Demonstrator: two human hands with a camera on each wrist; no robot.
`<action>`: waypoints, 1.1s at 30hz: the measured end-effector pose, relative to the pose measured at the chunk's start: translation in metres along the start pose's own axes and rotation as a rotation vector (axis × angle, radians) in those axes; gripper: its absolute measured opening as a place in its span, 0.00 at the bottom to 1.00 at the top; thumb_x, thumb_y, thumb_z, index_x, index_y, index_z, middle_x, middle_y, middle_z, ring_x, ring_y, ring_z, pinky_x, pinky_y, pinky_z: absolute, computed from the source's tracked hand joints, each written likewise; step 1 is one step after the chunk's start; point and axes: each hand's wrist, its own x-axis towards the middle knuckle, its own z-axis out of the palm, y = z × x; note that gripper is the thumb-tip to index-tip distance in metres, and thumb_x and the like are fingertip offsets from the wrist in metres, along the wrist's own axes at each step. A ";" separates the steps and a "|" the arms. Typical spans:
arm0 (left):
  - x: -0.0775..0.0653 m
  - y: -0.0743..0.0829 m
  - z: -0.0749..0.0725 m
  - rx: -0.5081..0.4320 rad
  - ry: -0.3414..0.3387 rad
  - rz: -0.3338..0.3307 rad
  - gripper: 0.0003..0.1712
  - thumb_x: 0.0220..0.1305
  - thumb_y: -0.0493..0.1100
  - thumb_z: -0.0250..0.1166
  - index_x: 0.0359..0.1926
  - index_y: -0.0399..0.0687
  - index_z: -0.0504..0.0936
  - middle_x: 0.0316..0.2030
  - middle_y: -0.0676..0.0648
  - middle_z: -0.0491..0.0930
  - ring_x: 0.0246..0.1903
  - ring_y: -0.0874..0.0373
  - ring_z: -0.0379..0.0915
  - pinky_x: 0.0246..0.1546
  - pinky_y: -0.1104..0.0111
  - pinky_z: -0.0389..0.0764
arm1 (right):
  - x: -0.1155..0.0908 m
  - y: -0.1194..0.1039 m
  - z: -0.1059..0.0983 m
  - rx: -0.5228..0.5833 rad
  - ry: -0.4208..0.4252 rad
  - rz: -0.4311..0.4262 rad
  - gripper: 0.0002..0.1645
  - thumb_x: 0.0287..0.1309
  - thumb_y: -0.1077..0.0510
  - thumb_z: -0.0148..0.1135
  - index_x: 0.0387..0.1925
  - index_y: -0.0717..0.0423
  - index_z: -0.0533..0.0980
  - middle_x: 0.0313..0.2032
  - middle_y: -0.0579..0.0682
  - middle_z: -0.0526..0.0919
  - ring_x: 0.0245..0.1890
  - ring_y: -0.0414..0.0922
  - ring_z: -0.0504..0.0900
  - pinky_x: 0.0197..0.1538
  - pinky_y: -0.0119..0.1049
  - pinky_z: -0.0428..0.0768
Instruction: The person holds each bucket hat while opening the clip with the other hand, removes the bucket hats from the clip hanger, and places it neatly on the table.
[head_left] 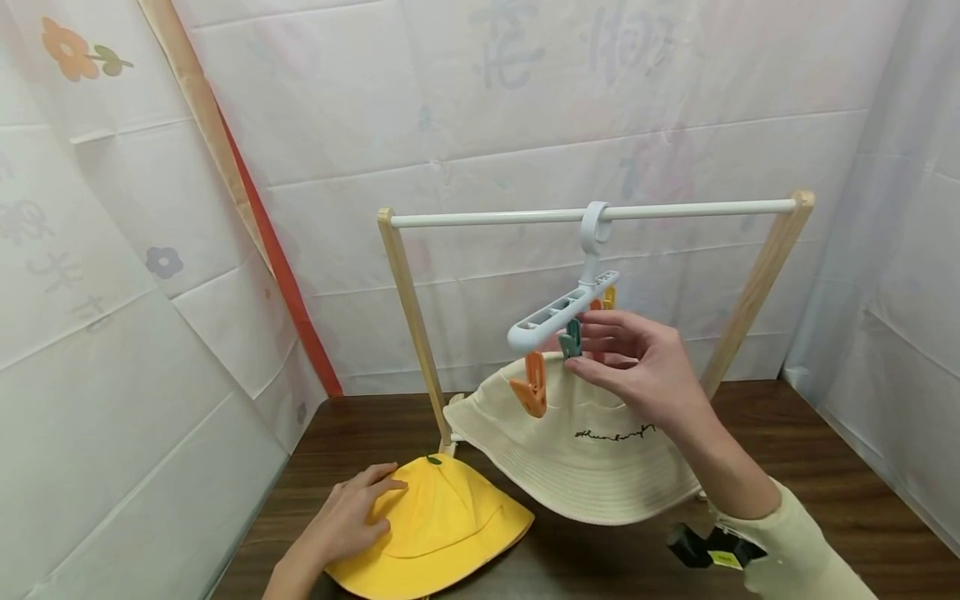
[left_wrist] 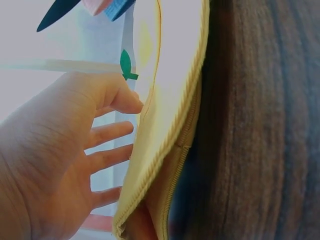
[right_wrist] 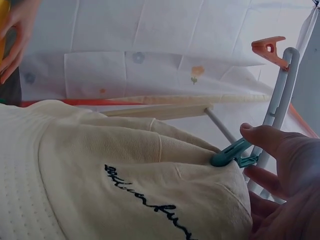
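Note:
My right hand (head_left: pixel 637 358) pinches a green clothes peg (right_wrist: pixel 232 152) between thumb and fingers. The peg hangs from a pale blue clip hanger (head_left: pixel 558 317), its tip on the crown of a cream bucket hat (right_wrist: pixel 125 165) with dark script stitching. The hat hangs tilted below the hanger, brim downward. My left hand (head_left: pixel 348 512) rests on a yellow hat (head_left: pixel 450 508), fingers spread and fairly straight along its side. That hat sits on the dark wooden table and has a small green leaf (left_wrist: pixel 126 65) on top.
The hanger hooks over the white bar (head_left: pixel 487 218) of a wooden-legged rack. An orange peg (head_left: pixel 534 385) hangs at the hanger's near end; a yellow peg (head_left: pixel 610 297) is at the far end. White printed sheets (head_left: pixel 352 100) enclose the dark wooden table (head_left: pixel 795 450).

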 end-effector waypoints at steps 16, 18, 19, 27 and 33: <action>0.000 0.000 0.001 0.002 0.005 0.034 0.27 0.61 0.36 0.74 0.63 0.52 0.90 0.73 0.37 0.81 0.68 0.32 0.82 0.59 0.25 0.78 | 0.004 0.003 0.010 0.009 0.051 -0.077 0.27 0.61 0.68 0.82 0.62 0.63 0.86 0.52 0.66 0.94 0.43 0.32 0.94 0.50 0.30 0.92; 0.000 0.000 0.001 0.002 0.003 0.034 0.27 0.61 0.36 0.74 0.63 0.52 0.90 0.73 0.37 0.81 0.68 0.32 0.82 0.59 0.25 0.77 | 0.005 0.003 0.011 0.007 0.059 -0.076 0.27 0.62 0.68 0.82 0.62 0.63 0.86 0.51 0.65 0.94 0.42 0.33 0.94 0.49 0.30 0.92; 0.000 0.000 0.001 0.002 0.002 0.034 0.28 0.61 0.36 0.74 0.63 0.52 0.90 0.73 0.37 0.81 0.68 0.32 0.82 0.60 0.24 0.77 | 0.005 0.003 0.011 0.006 0.060 -0.074 0.26 0.62 0.68 0.82 0.61 0.63 0.86 0.51 0.65 0.94 0.42 0.33 0.95 0.49 0.30 0.92; 0.000 0.000 0.001 -0.001 -0.012 0.030 0.28 0.61 0.36 0.75 0.64 0.52 0.90 0.74 0.37 0.81 0.69 0.32 0.81 0.61 0.23 0.76 | 0.006 0.003 0.012 -0.005 0.060 -0.082 0.26 0.63 0.68 0.81 0.61 0.63 0.86 0.48 0.65 0.95 0.39 0.33 0.95 0.44 0.30 0.92; 0.000 0.000 0.000 0.015 -0.002 0.021 0.29 0.60 0.37 0.75 0.64 0.52 0.90 0.73 0.38 0.81 0.69 0.34 0.82 0.61 0.25 0.77 | 0.007 0.004 0.013 0.009 0.058 -0.087 0.26 0.62 0.68 0.82 0.61 0.63 0.86 0.47 0.62 0.96 0.38 0.34 0.95 0.44 0.31 0.92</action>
